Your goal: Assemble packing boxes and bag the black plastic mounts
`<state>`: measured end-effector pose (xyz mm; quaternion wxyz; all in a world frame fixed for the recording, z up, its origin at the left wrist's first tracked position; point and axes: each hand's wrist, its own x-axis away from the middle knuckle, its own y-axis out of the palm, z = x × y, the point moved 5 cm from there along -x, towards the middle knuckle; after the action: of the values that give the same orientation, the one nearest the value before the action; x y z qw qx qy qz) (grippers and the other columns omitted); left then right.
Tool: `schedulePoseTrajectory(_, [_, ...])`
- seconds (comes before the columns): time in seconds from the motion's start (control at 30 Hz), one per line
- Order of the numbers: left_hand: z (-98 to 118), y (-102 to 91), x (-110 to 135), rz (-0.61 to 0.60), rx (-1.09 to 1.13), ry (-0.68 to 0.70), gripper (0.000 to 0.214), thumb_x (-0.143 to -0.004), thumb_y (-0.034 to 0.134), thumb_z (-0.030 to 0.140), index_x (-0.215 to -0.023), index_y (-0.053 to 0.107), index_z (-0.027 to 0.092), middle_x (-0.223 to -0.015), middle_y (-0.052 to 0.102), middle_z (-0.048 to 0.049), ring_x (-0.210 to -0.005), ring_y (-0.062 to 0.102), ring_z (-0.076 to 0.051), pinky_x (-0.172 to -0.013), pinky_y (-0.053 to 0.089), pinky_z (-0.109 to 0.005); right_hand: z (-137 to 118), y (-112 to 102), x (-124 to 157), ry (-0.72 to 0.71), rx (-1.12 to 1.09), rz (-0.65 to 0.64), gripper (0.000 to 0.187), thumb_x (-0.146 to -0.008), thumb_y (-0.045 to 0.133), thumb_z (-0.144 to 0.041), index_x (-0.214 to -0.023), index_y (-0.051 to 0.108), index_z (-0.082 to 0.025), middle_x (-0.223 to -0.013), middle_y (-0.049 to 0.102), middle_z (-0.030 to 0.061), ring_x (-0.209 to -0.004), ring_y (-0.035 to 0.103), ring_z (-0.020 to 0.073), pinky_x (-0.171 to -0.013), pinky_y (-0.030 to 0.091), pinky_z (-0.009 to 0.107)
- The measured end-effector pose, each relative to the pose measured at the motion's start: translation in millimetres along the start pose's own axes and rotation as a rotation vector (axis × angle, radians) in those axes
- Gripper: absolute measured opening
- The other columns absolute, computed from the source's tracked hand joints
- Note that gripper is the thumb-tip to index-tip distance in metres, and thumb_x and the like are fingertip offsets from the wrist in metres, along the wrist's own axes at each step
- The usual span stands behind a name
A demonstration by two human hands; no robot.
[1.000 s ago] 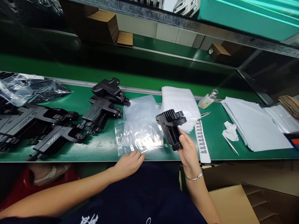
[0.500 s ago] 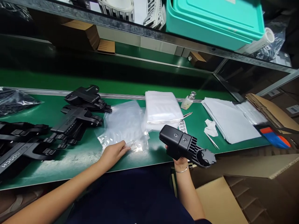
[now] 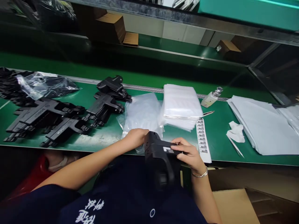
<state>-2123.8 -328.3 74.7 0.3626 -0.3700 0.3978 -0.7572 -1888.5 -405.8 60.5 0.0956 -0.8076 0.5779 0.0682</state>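
A black plastic housing (image 3: 156,152) with a small white label is up in front of my body, just off the table's front edge; its lower end is blurred. My right hand (image 3: 189,154) grips its right side, fingers lying across near the label. My left hand (image 3: 136,138) is at its upper left edge, with the fingertips partly hidden behind it. Under my left hand lie clear plastic bags (image 3: 142,112) on the green table. A thicker stack of clear bags (image 3: 182,101) sits beyond the housing. A sheet of printed labels (image 3: 202,140) lies right of it.
Several similar black housings (image 3: 102,107) lie at the left, near a bagged dark bundle (image 3: 49,84). To the right are a small bottle (image 3: 211,98), tweezers (image 3: 234,146), a crumpled white wipe (image 3: 235,132) and white sheets (image 3: 263,124). A metal shelf edge (image 3: 187,20) crosses overhead.
The black housing has turned over and come left towards my body, showing its labelled side. My left hand has moved from the bags' near edge to the housing. The view has swung left.
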Motion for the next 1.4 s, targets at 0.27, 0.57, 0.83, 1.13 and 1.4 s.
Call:
schedulePoseTrajectory(0.27, [4.6,3.6,24.3,0.121,-0.166,0.003,0.021,-0.096,0.041,0.030,-0.085,0.056,0.019,-0.083,0.064,-0.0029,-0.072,0.062,-0.019,-0.060,0.037,-0.027,-1.0,12.2,-8.6,0.034,0.551,-0.035,0.033,-0.092,0.056,-0.035,-0.124,0.066,-0.033,-0.122,0.059,0.0081,-0.115,0.058,0.0245,-0.098,0.050,0.043])
schedulePoseTrajectory(0.57, [14.9,-1.6,36.2,0.102,-0.006,0.162,0.020,-0.097,0.040,0.027,-0.083,0.052,0.020,-0.071,0.062,0.0010,-0.064,0.061,-0.016,-0.059,0.040,-0.024,8.6,36.8,-11.9,0.118,0.535,0.359,0.031,-0.089,0.060,-0.037,-0.117,0.069,-0.025,-0.117,0.062,0.0102,-0.112,0.060,0.0247,-0.099,0.049,0.045])
schedulePoseTrajectory(0.83, [20.4,-45.5,19.0,0.246,-0.236,0.081,0.023,-0.095,0.039,0.027,-0.079,0.054,0.019,-0.074,0.061,-0.0019,-0.069,0.060,-0.018,-0.057,0.033,-0.026,12.8,38.9,-9.9,0.133,0.431,0.560,0.032,-0.087,0.061,-0.037,-0.114,0.069,-0.023,-0.116,0.063,0.0113,-0.111,0.060,0.0254,-0.100,0.047,0.047])
schedulePoseTrajectory(1.13, [42.5,-45.0,5.3,0.115,-0.072,0.326,0.024,-0.094,0.038,0.030,-0.085,0.057,0.019,-0.083,0.062,-0.0018,-0.077,0.058,-0.017,-0.067,0.040,-0.026,15.3,43.6,-18.1,-0.041,0.494,0.454,0.031,-0.089,0.060,-0.035,-0.117,0.069,-0.024,-0.117,0.063,0.0112,-0.111,0.060,0.0252,-0.098,0.050,0.045])
schedulePoseTrajectory(1.4, [84.5,-29.2,6.6,0.161,-0.151,0.444,0.023,-0.097,0.038,0.023,-0.086,0.058,0.017,-0.081,0.066,-0.0041,-0.075,0.063,-0.018,-0.066,0.045,-0.029,23.9,49.4,-24.8,-0.057,0.483,0.507,0.034,-0.089,0.058,-0.037,-0.117,0.068,-0.022,-0.121,0.061,0.0141,-0.115,0.057,0.0301,-0.102,0.046,0.053])
